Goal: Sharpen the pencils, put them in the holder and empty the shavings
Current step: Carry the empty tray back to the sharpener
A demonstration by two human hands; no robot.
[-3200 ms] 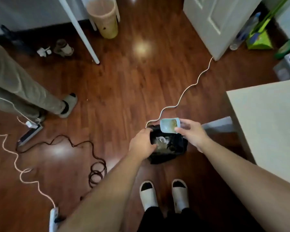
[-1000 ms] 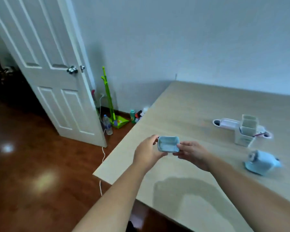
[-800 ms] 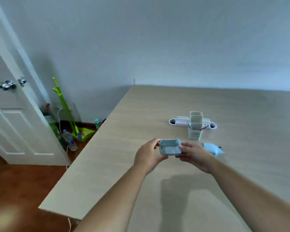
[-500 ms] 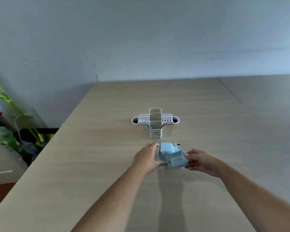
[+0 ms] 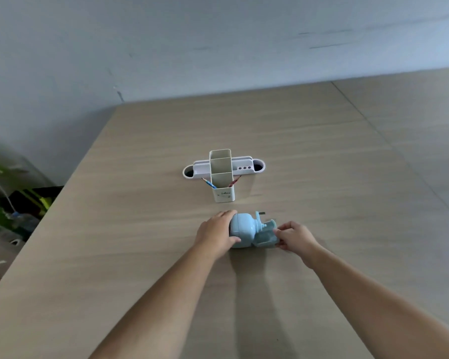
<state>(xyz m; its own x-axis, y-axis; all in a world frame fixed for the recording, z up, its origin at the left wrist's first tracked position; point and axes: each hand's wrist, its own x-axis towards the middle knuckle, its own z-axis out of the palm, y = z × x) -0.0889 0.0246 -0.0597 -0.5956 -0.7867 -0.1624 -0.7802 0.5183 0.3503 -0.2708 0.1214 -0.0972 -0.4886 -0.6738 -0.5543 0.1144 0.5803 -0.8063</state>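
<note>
pale blue plastic, the sharpener (image 5: 243,230) sits on the wooden table (image 5: 140,255) just in front of the holder (image 5: 222,177). the left hand (image 5: 215,234) is clamped round its rounded body, likely to brace it while the right hand (image 5: 294,237) pinches the shavings drawer (image 5: 266,235), which sticks partway out and seems to be going in. two pencils (image 5: 209,183) lean in the holder's front slot; its taller slots look empty. whether any shavings remain in the drawer cannot be told.
</note>
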